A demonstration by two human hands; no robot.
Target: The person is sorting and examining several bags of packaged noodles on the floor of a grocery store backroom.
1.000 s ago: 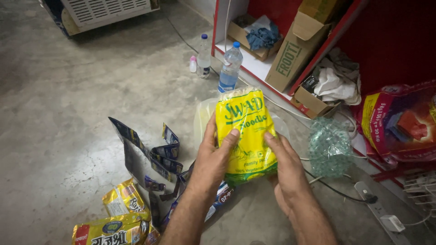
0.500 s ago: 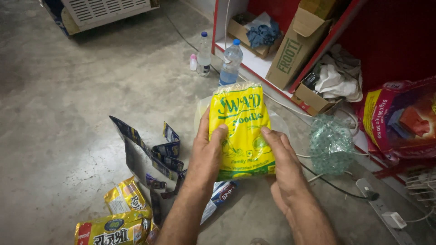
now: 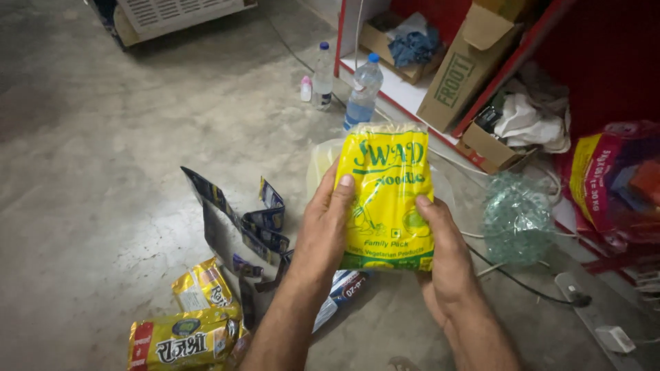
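Since a moment ago, both my hands have lifted the yellow noodle packet [image 3: 386, 199] a bit higher and tipped its top farther away from me, up toward the red shelf [image 3: 512, 58].

From my head camera, I hold the packet upright over the grey floor [image 3: 103, 151]. My left hand [image 3: 324, 227] is closed on its left edge, thumb on the front. My right hand [image 3: 445, 254] grips the lower right corner, thumb on the front too. A see-through bag [image 3: 323, 161] peeks out just behind the packet.

Down by my left arm lie two more yellow packets [image 3: 185, 330] and some dark torn wrapper strips [image 3: 240, 227]. Two water bottles [image 3: 361, 89] stand near the shelf, and a crumpled clear plastic wad [image 3: 517, 218] lies to the right.

I think I am in the holding and looking step. I think the next move needs a steady grip with both hands so the soft packet does not bend or slip
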